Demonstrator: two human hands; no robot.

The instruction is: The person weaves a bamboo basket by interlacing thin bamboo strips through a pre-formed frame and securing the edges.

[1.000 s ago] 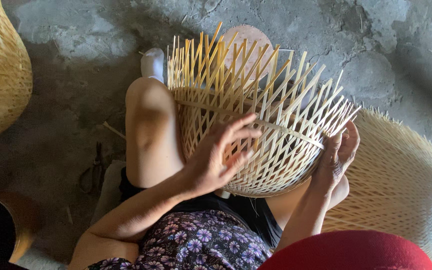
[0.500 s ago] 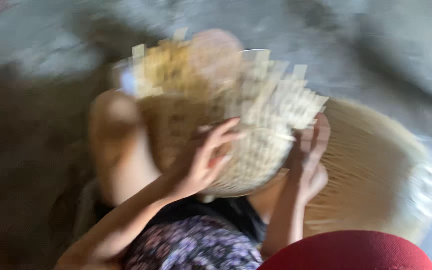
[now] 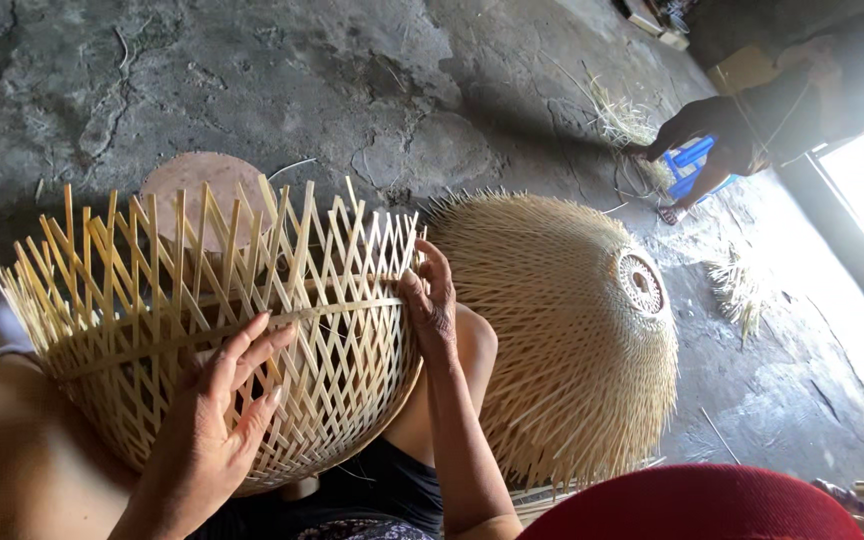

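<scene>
A half-woven bamboo basket (image 3: 282, 330) with loose strip ends pointing upward rests on my lap between my knees. My left hand (image 3: 217, 420) lies flat against its near side, fingers spread over the lattice. My right hand (image 3: 432, 300) grips the basket's right edge at a horizontal band strip. Both hands hold the basket steady.
A finished dome-shaped bamboo shade (image 3: 572, 330) lies on the cracked concrete floor (image 3: 352, 90) to the right. A round wooden disc (image 3: 197, 185) sits behind the basket. Another person (image 3: 752, 110) crouches at the far right near bamboo scraps (image 3: 737, 290). A red hat brim (image 3: 692, 505) fills the bottom edge.
The view has swung to the right, bringing the dome shade and the far person into sight. My hands stay on the basket; the right hand now sits higher on its rim.
</scene>
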